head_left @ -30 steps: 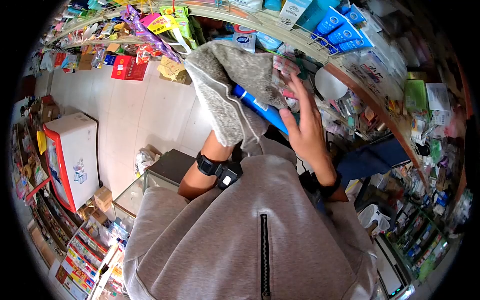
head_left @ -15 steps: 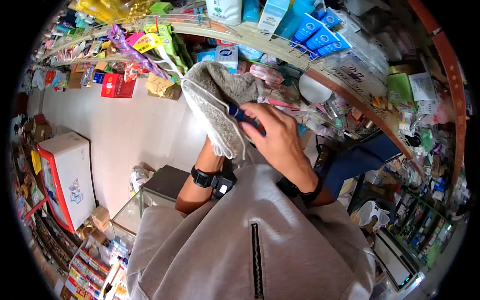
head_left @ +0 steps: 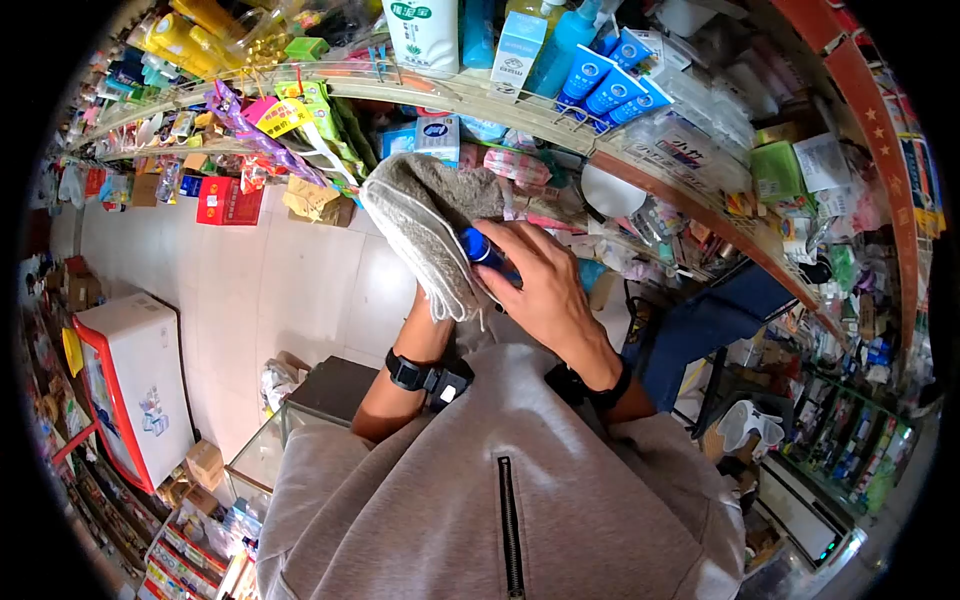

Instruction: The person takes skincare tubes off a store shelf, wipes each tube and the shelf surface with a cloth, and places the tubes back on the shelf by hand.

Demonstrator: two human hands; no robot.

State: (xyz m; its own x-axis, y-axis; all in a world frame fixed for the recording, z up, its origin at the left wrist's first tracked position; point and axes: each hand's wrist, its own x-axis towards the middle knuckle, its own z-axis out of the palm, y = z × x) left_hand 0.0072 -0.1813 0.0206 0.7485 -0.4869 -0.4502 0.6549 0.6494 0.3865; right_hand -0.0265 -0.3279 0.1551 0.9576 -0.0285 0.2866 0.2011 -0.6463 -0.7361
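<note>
A grey towel with a white edge [head_left: 415,215] is draped over my left hand, whose fingers are hidden beneath the cloth; only the wrist and forearm show below it. My right hand [head_left: 545,290] is closed round a small blue cylindrical container [head_left: 480,248], thumb below and fingers above. The container lies against the right side of the towel, and its far end is covered by my right fingers.
A curved shelf [head_left: 470,95] runs across the front, bearing blue tubes [head_left: 615,90], a white bottle [head_left: 425,35] and boxes. A red-edged white freezer [head_left: 145,385] stands at left. Near my left elbow is a glass counter [head_left: 255,455]; a dark blue chair [head_left: 690,325] is at right.
The towel and both hands sit slightly lower in view, and more of the blue container shows between the towel and my right fingers. The shelf has also shifted in view.
</note>
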